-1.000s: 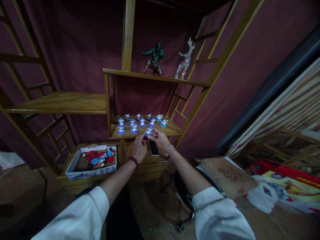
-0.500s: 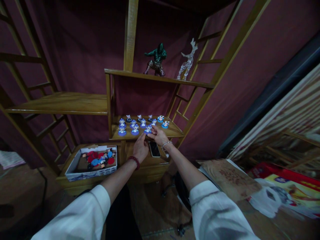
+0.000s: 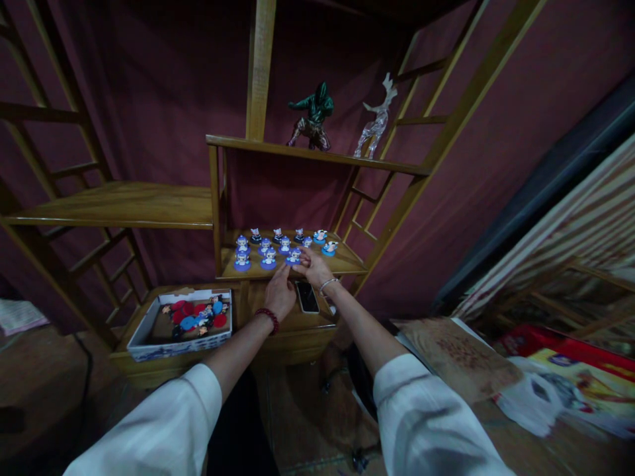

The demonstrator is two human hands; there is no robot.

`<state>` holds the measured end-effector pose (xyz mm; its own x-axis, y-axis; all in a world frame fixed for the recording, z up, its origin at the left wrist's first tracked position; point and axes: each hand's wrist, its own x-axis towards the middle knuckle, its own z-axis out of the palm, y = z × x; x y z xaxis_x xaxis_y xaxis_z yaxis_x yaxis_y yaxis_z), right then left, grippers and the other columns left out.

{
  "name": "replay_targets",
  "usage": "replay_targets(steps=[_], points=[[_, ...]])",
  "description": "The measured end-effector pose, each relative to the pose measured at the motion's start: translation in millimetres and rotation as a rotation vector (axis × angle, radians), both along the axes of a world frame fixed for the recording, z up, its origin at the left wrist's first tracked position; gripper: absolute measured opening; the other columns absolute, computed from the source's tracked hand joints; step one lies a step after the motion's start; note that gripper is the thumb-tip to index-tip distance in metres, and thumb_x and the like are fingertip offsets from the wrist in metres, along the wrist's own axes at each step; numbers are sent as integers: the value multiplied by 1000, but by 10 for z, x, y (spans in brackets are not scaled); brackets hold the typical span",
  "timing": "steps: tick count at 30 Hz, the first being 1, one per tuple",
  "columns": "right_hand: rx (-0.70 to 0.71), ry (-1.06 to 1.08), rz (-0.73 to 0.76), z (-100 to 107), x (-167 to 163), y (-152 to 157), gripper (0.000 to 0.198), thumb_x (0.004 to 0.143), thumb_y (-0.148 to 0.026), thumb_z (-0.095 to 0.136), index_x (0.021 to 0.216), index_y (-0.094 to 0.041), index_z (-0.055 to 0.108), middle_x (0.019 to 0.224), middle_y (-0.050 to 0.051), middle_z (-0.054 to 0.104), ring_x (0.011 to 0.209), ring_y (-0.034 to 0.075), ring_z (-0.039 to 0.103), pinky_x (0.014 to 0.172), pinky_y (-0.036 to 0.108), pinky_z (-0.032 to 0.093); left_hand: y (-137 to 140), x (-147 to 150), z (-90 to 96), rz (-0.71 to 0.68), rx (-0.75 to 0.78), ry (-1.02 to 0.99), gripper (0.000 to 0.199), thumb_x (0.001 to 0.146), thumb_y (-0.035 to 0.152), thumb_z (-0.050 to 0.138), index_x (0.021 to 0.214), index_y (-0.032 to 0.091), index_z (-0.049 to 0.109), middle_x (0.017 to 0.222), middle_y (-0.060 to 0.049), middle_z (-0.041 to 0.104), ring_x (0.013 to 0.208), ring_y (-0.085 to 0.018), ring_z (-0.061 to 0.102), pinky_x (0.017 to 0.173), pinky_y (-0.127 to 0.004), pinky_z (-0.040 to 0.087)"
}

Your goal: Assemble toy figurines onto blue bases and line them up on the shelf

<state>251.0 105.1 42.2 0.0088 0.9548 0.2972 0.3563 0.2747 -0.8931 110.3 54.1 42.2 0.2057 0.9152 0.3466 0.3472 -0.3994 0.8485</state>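
Note:
At the front of the low shelf [image 3: 342, 264] stands a small purple-and-white figurine [image 3: 294, 256] on a round purple base. My right hand [image 3: 315, 270] grips it from the right with thumb and fingers. From the left, my left hand [image 3: 280, 292] has its closed fingertips at the base's front left edge; its curled fingers are partly hidden. Matching purple figurines [image 3: 268, 258] stand beside and behind this one. Further back is a row of small dark-based figurines [image 3: 278, 235]. To the right sit two figurines with light blue bases [image 3: 329, 248].
A phone [image 3: 307, 297] lies on the lower ledge below my hands. To the left, an open box [image 3: 179, 348] holds several red and blue figurines. On the upper shelf stand a dark green crouching statue [image 3: 312, 116] and a clear deer [image 3: 376, 122]. Cardboard [image 3: 456, 354] lies at right.
Both hands stay at the same front figurine, with hardly any finger movement. The view has shifted very slightly.

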Motion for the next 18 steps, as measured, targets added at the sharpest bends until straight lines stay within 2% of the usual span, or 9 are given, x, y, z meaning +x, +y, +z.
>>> replay_targets(steps=[5,13,18], points=[[-20,16,16,-16,13,33,60,58,-13,64,114,-21,44,100,5,60,96,16,56,92,37,39,16,-4,0,17,62,155,51,70,2,38,121,4,43,128,-13,42,120,-16,35,103,-26,25],[-34,-29,23,-51,61,82,61,59,-12,64,115,-19,42,104,7,59,98,16,55,92,36,40,12,1,1,28,72,176,51,70,2,38,121,6,44,129,-11,42,119,-16,37,103,-26,26],[-17,-137,-3,-30,76,81,58,59,-13,66,113,-18,45,103,7,59,97,16,55,91,34,40,20,0,-21,16,71,157,53,70,3,38,122,7,43,131,-11,40,120,-16,36,103,-26,26]])
